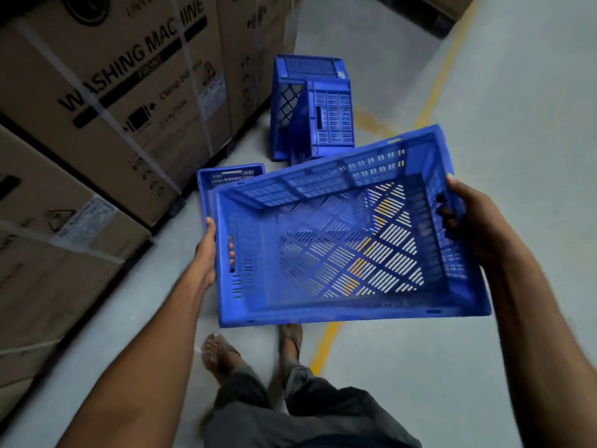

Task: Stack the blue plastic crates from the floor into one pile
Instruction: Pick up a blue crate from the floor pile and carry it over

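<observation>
Blue crate [339,247]: tilted, carried above the floor [484,92]. Left hand [206,253]: fingers [231,250] curled through one end slot. Right hand [468,218]: fingers hooked through the opposite slot.

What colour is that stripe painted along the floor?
The floor stripe is yellow, clearest in the head view, passing beneath the held crate.

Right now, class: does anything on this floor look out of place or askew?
Yes. The far crates by the cardboard boxes are tipped over, not flat on their bases; the held crate looks sound.
</observation>
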The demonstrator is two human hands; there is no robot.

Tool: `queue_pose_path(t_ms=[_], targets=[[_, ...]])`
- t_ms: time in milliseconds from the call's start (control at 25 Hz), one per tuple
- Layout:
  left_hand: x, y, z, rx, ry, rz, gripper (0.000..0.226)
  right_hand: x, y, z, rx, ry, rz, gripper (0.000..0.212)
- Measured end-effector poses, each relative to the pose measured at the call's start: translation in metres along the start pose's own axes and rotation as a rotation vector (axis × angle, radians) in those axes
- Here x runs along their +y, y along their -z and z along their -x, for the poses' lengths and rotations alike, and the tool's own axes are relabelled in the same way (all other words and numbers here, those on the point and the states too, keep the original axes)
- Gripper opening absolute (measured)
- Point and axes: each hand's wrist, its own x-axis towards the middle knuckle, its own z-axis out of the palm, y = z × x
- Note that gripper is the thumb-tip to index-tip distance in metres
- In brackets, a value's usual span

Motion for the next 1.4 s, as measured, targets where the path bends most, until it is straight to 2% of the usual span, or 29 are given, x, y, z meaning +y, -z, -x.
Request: queue_pose_path(t_ms=[120,200,280,440,680,920,1120,1400], targets=[[0.012,0.003,0.021,-0.064,-0.03,0.047,0.064,0.021,0.016,-0.02,0.059,0.028,0.014,0.081],[0.018,0.001,0.03,-0.087,-0.055,0.01,0.061,0.037,0.026,-0.031,0.077,0.042,0.039,0.091],[0.022,-0.002,0.037,-0.074,-0.086,-0.034,0.061,0.048,0.03,-0.037,0.073,0.006,0.069,0.09],[0.039,-0.009,0.045,-0.047,-0.104,-0.14,0.059,0.067,0.041,-0.052,0.023,-0.101,0.085,0.057],[0.078,-0.043,0.047,0.043,-0.098,-0.414,0.07,0.084,0.056,-0.05,0.03,-0.188,0.06,0.061],[0.101,-0.079,0.061,-0.012,-0.052,-0.605,0.074,0.113,0.086,-0.031,0.002,-0.279,-0.012,0.064],[0.103,-0.114,0.077,-0.136,-0.011,-0.736,0.073,0.145,0.111,0.005,0.101,-0.37,-0.11,0.063],[0.074,-0.175,0.085,-0.269,-0.067,-0.937,0.075,0.207,0.141,0.063,0.36,-0.385,-0.196,0.061]])
